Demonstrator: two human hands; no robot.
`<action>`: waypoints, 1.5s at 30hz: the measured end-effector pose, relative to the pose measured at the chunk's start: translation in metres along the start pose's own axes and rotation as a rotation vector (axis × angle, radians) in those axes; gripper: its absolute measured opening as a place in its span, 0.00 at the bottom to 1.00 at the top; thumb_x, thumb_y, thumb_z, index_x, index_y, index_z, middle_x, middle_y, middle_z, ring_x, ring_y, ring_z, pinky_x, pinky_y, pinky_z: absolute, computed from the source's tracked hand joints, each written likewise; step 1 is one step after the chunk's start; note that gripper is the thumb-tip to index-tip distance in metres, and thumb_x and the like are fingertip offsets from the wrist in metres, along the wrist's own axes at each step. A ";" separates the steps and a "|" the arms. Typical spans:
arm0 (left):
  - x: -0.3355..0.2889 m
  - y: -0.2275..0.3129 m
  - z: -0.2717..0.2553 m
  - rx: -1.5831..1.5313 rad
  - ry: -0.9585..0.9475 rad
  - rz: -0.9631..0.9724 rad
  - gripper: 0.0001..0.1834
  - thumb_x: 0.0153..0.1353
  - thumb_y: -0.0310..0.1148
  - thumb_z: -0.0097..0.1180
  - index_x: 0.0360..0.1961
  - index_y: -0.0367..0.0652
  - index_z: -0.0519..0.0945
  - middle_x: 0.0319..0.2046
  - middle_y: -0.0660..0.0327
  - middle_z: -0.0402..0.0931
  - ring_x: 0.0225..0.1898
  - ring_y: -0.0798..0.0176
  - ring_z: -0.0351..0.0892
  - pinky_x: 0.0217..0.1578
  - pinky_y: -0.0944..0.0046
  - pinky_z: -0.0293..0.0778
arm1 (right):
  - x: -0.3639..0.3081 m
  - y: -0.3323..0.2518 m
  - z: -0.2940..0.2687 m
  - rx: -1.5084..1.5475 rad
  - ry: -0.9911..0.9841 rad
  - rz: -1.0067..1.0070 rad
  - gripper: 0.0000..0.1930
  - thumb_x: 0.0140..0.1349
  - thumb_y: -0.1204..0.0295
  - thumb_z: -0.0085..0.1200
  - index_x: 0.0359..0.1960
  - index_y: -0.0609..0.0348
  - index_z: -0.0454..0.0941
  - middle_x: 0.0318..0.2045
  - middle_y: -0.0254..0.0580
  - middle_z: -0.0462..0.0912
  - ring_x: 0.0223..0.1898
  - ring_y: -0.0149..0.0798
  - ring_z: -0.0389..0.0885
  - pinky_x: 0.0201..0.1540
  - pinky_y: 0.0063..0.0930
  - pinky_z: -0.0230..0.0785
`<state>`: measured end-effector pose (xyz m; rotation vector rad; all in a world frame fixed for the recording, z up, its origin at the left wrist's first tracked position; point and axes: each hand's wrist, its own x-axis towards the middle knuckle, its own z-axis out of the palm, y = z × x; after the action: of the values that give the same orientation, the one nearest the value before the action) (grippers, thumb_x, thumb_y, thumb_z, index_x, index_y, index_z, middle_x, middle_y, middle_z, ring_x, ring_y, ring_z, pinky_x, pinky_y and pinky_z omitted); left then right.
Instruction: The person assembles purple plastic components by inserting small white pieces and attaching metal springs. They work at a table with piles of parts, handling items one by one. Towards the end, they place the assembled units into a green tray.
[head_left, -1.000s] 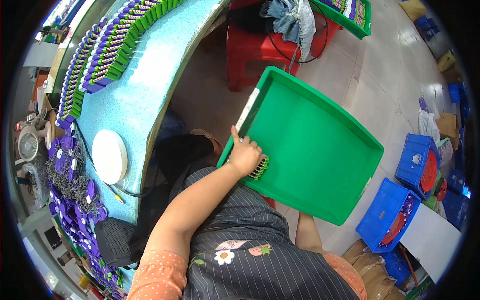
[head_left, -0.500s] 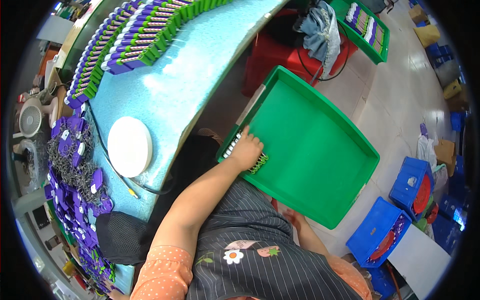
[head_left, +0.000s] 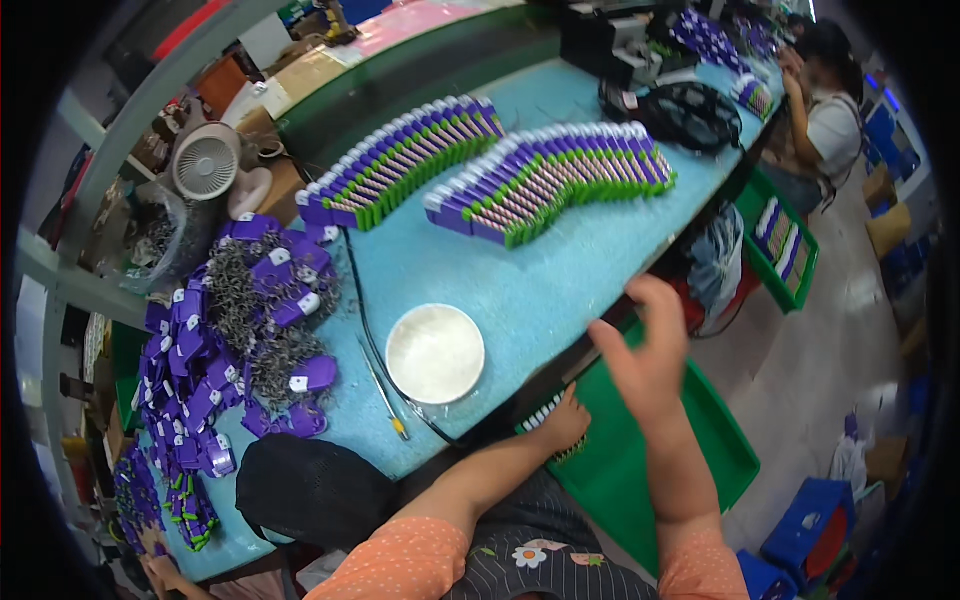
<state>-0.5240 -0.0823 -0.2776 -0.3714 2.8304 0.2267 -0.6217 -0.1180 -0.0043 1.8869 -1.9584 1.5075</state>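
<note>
Two hands here: left hand pinches the near rim of the green tray on the lap, steadying it below the counter, while right hand hovers above, fingers spread, holding nothing.

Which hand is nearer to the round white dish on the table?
Left. The left hand grips the green tray just right of the white dish; the right hand is raised farther right.
</note>
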 end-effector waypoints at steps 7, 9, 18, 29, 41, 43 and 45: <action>0.005 0.000 -0.013 -0.027 -0.030 0.006 0.13 0.58 0.35 0.44 0.37 0.42 0.79 0.37 0.56 0.77 0.49 0.48 0.72 0.64 0.37 0.38 | 0.097 0.001 0.122 -0.466 -0.210 -0.091 0.38 0.39 0.47 0.66 0.42 0.65 0.68 0.45 0.53 0.70 0.48 0.52 0.68 0.47 0.44 0.60; 0.003 -0.003 -0.011 -0.061 -0.060 0.003 0.12 0.57 0.33 0.45 0.37 0.42 0.80 0.36 0.57 0.76 0.48 0.49 0.72 0.65 0.38 0.39 | 0.094 0.006 0.131 -0.473 -0.169 -0.138 0.37 0.37 0.47 0.67 0.42 0.63 0.68 0.44 0.51 0.70 0.48 0.50 0.67 0.48 0.43 0.58; -0.006 -0.006 -0.008 -0.113 0.036 -0.021 0.10 0.55 0.28 0.46 0.34 0.43 0.80 0.33 0.58 0.76 0.45 0.54 0.73 0.65 0.43 0.44 | 0.087 0.016 0.143 -0.352 -0.110 -0.168 0.33 0.42 0.48 0.65 0.38 0.63 0.67 0.41 0.52 0.69 0.45 0.52 0.68 0.46 0.45 0.60; -0.009 -0.007 -0.001 -0.037 0.096 0.015 0.10 0.55 0.30 0.45 0.32 0.43 0.80 0.31 0.58 0.74 0.46 0.53 0.72 0.66 0.44 0.43 | 0.084 0.023 0.148 -0.276 -0.125 -0.143 0.33 0.43 0.51 0.65 0.41 0.65 0.67 0.43 0.51 0.67 0.46 0.52 0.67 0.46 0.44 0.60; -0.004 -0.013 0.009 -0.091 0.039 0.054 0.14 0.56 0.32 0.45 0.39 0.41 0.80 0.43 0.52 0.74 0.56 0.47 0.66 0.65 0.43 0.43 | -0.076 0.037 -0.053 -0.039 -0.015 0.052 0.36 0.45 0.57 0.69 0.49 0.67 0.63 0.50 0.62 0.65 0.52 0.56 0.66 0.55 0.43 0.59; -0.006 -0.013 0.006 -0.044 0.094 0.070 0.15 0.58 0.31 0.44 0.42 0.38 0.78 0.44 0.52 0.74 0.56 0.47 0.66 0.65 0.44 0.43 | -0.131 0.059 -0.068 -0.116 -0.034 0.201 0.36 0.44 0.59 0.69 0.49 0.67 0.62 0.51 0.61 0.65 0.52 0.56 0.66 0.55 0.44 0.59; -0.014 -0.015 -0.008 -0.033 0.101 0.091 0.15 0.57 0.31 0.44 0.42 0.37 0.77 0.43 0.51 0.74 0.55 0.47 0.67 0.65 0.46 0.45 | -0.182 0.090 -0.057 -0.233 -0.048 0.323 0.36 0.43 0.60 0.69 0.48 0.66 0.63 0.50 0.60 0.65 0.51 0.57 0.67 0.54 0.45 0.59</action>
<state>-0.5093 -0.0947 -0.2678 -0.2683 2.9492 0.2806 -0.6767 0.0356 -0.1380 1.5878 -2.4326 1.2309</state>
